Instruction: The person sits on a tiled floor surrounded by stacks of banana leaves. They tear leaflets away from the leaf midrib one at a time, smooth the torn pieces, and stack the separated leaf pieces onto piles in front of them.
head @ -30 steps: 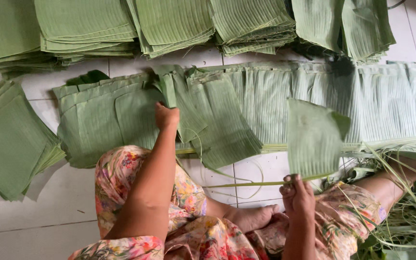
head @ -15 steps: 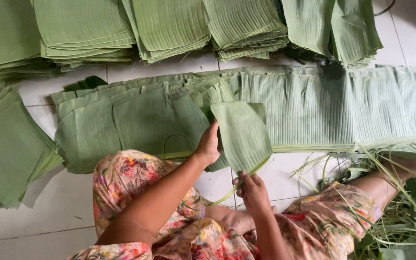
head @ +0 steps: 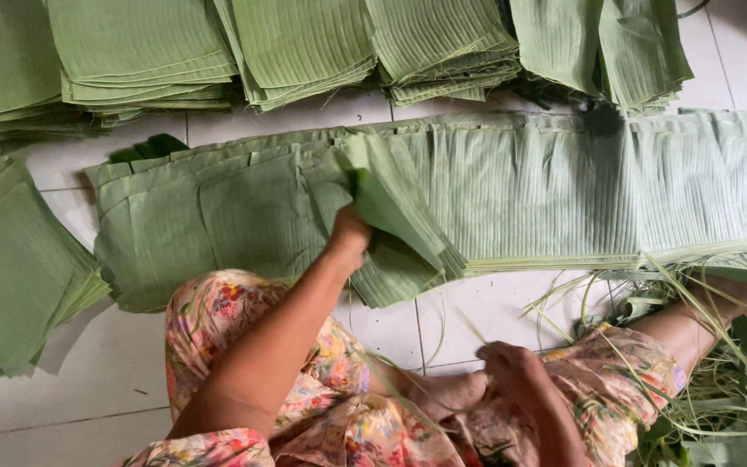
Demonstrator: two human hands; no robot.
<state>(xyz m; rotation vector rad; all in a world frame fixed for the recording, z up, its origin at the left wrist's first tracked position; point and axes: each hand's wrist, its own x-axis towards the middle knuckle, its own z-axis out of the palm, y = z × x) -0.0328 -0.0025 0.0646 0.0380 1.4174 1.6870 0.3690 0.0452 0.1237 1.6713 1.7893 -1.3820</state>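
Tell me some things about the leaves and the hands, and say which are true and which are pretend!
1. The left hand is lifting a folded green leaf piece from the long row of leaves. True.
2. The right hand is holding a pair of scissors. False: it is down by the lap, at a thin leaf strip, with no scissors in sight.
3. The neat leaf stacks along the top are brown and dry. False: they are green.
4. The floor is made of pale tiles. True.
5. Loose stringy leaf scraps lie on the person's right. True.
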